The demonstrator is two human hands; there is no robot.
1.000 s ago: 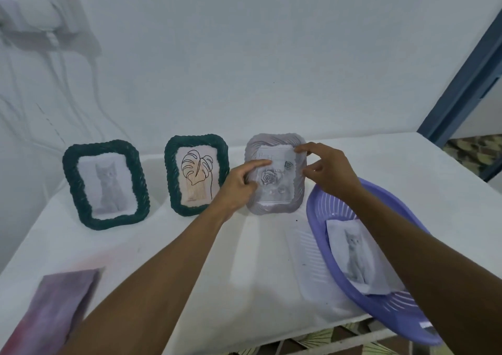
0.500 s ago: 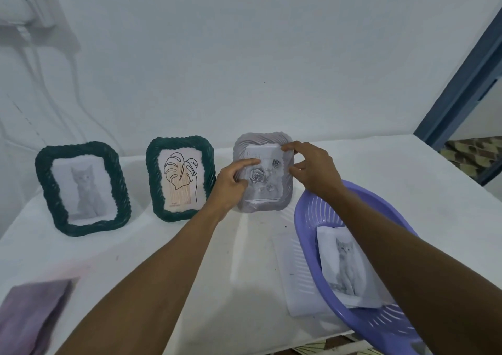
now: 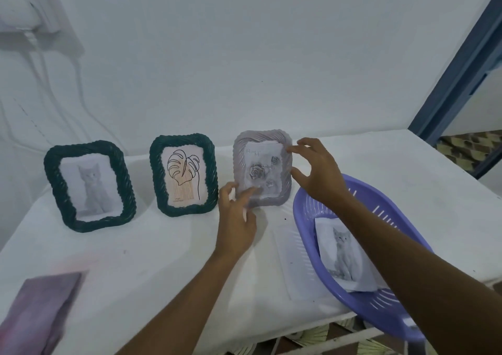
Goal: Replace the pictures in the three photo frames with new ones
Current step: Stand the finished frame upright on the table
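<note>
1. A folded purplish cloth (image 3: 40,314) lies at the near left corner of the white-covered table (image 3: 163,259).
2. At the near right a purple slotted plastic basket (image 3: 380,308) overhangs the table edge. A loose kitten print (image 3: 343,257) lies in it, and a pale sheet of paper (image 3: 294,262) lies flat just beside its left rim.
3. The left hand (image 3: 236,224) is relaxed with its fingers loosely spread. Its index fingertip touches the bottom left of the grey frame (image 3: 285,191) and grips nothing.
4. The right hand (image 3: 317,172) rests its index tip on that frame's upper right corner and its thumb against the right edge (a light steadying touch, not a pinch).
5. The grey frame stands upright toward the back, rightmost of three, with a rose picture (image 3: 260,171) in it.
6. To its left stand a dark green woven frame with a leaf line drawing (image 3: 183,175) and, further left, a matching frame with a kitten photo (image 3: 89,186).
7. Behind them is a white wall (image 3: 244,56), with a blue door frame (image 3: 461,64) at right.
</note>
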